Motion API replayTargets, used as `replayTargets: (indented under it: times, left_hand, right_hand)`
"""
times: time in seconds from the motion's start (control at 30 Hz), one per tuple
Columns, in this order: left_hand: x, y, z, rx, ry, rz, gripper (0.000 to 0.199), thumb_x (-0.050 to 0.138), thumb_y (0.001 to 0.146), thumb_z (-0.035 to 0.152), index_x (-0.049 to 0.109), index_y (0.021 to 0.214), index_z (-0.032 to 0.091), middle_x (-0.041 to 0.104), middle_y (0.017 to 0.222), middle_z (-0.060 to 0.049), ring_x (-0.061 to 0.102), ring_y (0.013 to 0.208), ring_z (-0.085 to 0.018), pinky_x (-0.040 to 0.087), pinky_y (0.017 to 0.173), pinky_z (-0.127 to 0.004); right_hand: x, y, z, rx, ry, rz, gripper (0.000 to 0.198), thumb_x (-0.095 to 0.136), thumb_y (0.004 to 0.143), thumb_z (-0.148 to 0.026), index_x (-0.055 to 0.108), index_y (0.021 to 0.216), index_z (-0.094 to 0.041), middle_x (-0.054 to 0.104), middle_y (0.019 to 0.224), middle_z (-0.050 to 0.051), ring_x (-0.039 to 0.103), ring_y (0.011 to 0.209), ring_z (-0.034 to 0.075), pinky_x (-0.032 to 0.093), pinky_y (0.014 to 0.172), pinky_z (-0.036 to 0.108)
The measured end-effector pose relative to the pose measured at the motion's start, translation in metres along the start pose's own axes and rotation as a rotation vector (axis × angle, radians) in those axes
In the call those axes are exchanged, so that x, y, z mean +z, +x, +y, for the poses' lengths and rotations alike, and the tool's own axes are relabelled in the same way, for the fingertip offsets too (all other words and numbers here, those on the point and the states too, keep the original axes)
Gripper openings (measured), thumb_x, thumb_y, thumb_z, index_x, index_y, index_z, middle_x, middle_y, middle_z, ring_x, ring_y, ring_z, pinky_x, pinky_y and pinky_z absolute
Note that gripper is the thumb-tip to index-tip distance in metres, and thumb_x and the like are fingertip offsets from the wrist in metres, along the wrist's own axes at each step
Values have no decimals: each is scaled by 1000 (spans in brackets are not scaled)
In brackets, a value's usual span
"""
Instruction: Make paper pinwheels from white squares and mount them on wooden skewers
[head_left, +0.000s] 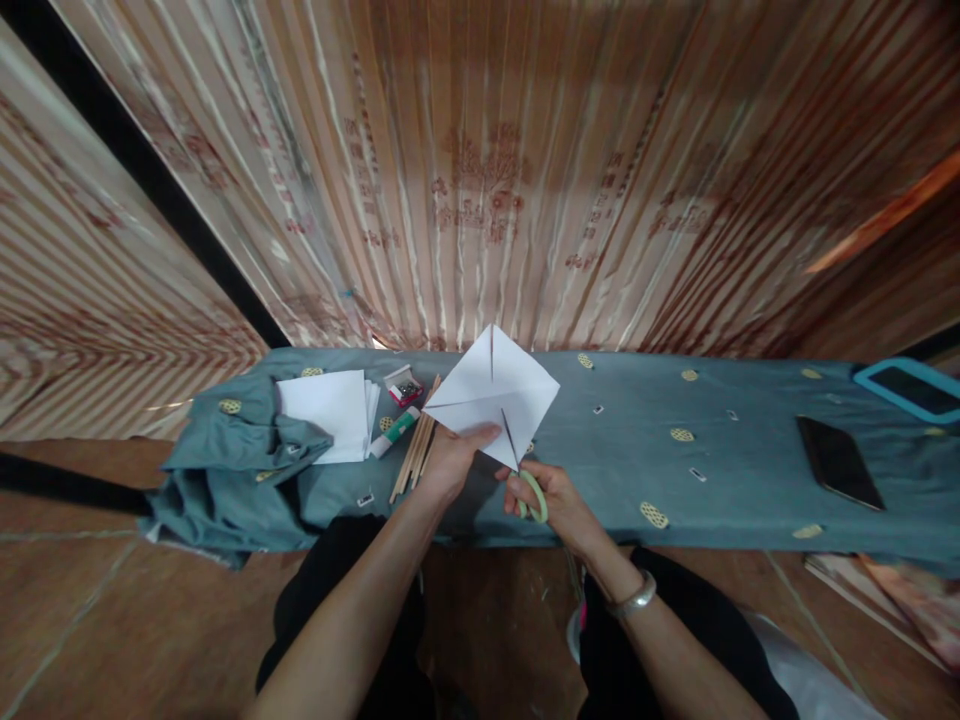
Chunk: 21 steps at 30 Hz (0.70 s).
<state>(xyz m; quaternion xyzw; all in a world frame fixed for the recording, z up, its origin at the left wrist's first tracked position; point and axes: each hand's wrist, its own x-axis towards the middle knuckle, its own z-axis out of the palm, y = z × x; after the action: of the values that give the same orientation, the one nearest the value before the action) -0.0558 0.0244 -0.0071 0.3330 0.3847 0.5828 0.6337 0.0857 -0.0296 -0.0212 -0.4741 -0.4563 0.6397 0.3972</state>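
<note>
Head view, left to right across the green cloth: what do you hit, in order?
White paper stack → green-and-white tube → wooden sticks → slit white sheet → black phone → blue-framed tablet.

- The head view looks out from the person's own head, forward and steeply down, over the dark-clothed legs (319, 580) at the bottom.
- It faces the desk (622, 470) across its long side, with a printed curtain (480, 120) behind, filling the upper part.
- The left hand (454, 460) and right hand (544, 495) are near, just below mid-frame.
- The field is wide, taking in floor (90, 590) below the desk.
</note>
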Motion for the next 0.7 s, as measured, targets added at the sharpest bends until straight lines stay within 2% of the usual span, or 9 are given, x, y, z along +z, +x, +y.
replayTargets:
  times: [0.2,0.47,0.6,0.7]
  left_hand:
    - [-1,0,3,30,4,-13,46,83,51,18,69,95,14,73,86,-5,67,82,-22,51,83,-36]
    - [-1,-1,6,25,3,-25,44,86,50,19,69,90,13,72,82,-5,66,80,-22,50,82,-37]
    - [0,-3,7,6,3,-9,39,85,49,19,69,83,12,72,83,-6,66,79,-22,50,82,-37]
    - [-1,-2,4,18,-17,8,41,85,49,17,69,86,13,73,85,-5,66,78,-20,50,82,-36]
  right_hand:
    - [1,0,1,-6,-13,29,54,79,57,-67,67,76,-17,62,53,-3,51,46,9,37,47,22]
    - [2,0,1,-3,-2,41,50,82,55,-61,68,74,-18,62,52,-3,52,46,9,39,46,23]
    - [2,1,4,1,-23,30,47,82,57,-58,68,77,-18,64,54,-2,53,47,10,39,47,22]
    - [1,1,5,-4,-42,22,49,80,60,-61,69,80,-18,64,55,-1,53,48,10,39,47,23]
